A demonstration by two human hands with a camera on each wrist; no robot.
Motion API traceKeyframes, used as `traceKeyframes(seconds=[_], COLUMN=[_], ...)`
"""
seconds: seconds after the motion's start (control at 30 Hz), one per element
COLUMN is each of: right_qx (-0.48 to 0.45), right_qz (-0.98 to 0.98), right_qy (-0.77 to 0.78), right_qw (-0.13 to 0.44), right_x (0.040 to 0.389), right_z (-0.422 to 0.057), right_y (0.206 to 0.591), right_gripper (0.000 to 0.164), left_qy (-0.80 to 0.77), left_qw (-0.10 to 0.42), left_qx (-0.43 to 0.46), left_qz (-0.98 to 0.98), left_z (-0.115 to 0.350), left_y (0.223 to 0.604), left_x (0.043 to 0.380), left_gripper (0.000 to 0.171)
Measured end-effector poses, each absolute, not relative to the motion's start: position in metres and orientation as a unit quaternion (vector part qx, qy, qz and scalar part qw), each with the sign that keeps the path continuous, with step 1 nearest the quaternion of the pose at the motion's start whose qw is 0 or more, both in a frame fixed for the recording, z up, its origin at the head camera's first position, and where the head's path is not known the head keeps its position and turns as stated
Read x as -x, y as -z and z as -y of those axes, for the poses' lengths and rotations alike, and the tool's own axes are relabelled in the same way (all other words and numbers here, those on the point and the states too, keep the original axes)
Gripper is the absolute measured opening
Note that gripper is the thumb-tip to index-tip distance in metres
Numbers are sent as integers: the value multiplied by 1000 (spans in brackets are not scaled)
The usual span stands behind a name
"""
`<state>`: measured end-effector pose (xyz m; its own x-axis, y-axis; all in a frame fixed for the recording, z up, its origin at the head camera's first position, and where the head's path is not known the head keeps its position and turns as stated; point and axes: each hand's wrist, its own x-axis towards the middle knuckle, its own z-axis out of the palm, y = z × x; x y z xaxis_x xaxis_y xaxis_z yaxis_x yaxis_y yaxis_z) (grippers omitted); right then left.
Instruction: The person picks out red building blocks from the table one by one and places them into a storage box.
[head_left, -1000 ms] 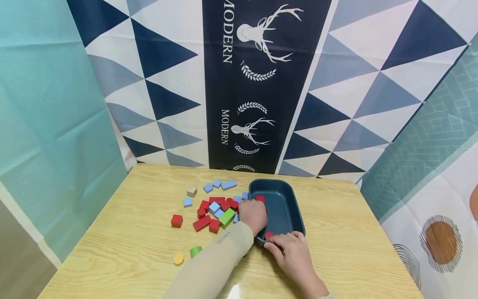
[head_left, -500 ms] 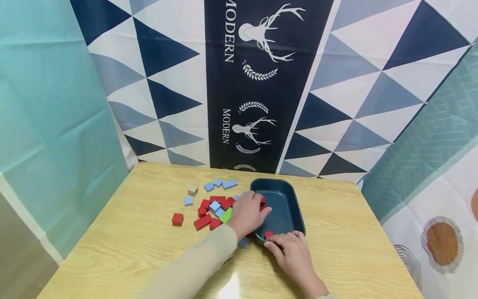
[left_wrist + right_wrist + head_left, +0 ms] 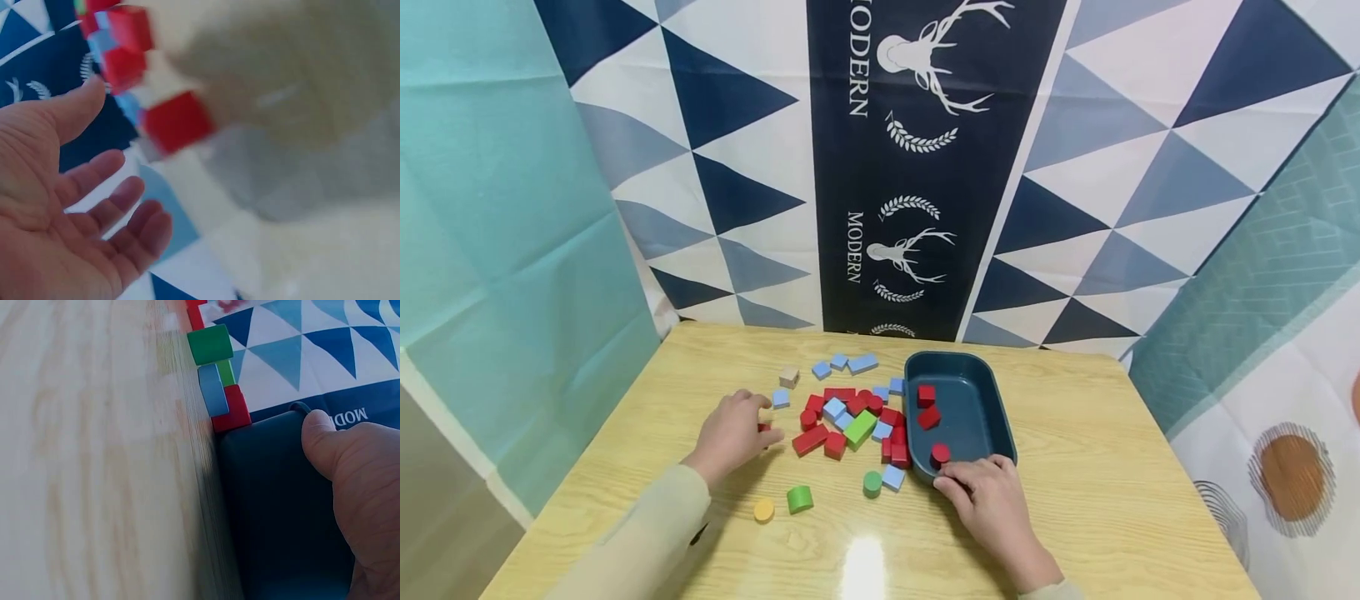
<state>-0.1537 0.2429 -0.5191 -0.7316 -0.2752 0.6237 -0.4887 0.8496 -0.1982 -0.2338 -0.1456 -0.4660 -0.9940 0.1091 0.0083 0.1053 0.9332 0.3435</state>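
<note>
My left hand [image 3: 730, 433] is over the left of the table, thumb and fingers spread around a red cube [image 3: 764, 427] that it partly hides. In the left wrist view this palm holds nothing, and a blurred red cube [image 3: 178, 122] lies beyond the fingertips. My right hand [image 3: 988, 504] grips the near rim of a dark blue tray [image 3: 966, 417], its thumb [image 3: 319, 434] on the rim. Inside the tray are two red cubes [image 3: 927, 396] and a red cylinder [image 3: 940, 455], the cylinder close to the right fingertips.
Left of the tray lies a cluster of red, blue and green blocks [image 3: 860, 429]. Nearer me are a green cylinder [image 3: 872, 484], a green curved block [image 3: 800, 499] and a yellow disc [image 3: 763, 510]. Behind are blue blocks [image 3: 862, 363] and a wooden cube [image 3: 789, 377]. Patterned cloth hangs beyond the table.
My left hand has moved from the tray's left edge out to the red cube at the left. Red blocks now show loose in the tray. My right hand stays at the rim.
</note>
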Motion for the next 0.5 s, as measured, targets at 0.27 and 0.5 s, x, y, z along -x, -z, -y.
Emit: traceKeyframes(seconds=[0.27,0.5], right_qx=[-200,-176], right_qz=[922,936], right_qy=[-175,-165], right_qw=[283,258], right_x=[154,148], right_z=[-242,-245], right_y=[518,514], right_gripper=[13,18], left_qy=[-203,-201], left_qw=[18,25], left_qx=[-87,-92], left_qz=[-975,-975], left_z=[161,160], left_y=[483,491], left_x=[224,227], left_gripper=[46,39])
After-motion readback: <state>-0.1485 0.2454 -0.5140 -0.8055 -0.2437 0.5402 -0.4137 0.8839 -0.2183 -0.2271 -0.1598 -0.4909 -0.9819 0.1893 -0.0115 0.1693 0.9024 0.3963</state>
